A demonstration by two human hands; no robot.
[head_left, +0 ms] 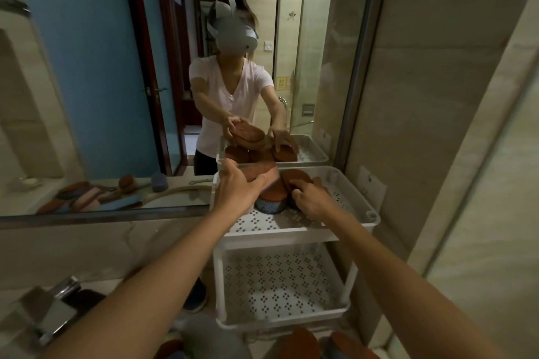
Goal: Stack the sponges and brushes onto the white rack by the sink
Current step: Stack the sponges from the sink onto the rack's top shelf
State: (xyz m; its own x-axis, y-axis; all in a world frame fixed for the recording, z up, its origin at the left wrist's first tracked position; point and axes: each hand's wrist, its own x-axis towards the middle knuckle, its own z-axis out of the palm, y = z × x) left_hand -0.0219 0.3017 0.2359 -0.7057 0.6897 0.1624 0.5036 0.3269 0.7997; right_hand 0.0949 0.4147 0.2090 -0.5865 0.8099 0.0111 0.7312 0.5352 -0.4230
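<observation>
Pink sponge (260, 172) in left hand (236, 193), brown sponge (295, 179) in right hand (313, 200)

Top tray (376, 217) half full
Sponges (294, 181) crowd its back left; the front, right side and lower tray (280, 280) lie open.

White perforated plastic rack (294, 224) at centre, smooth and matt, rough brown scouring sponges (294, 179), shiny chrome tap (55, 309) lower left, glossy mirror (87, 81)

White two-tier perforated rack (344, 213), brown-topped sponges (275, 193) clustered at the top tier's far left corner
</observation>
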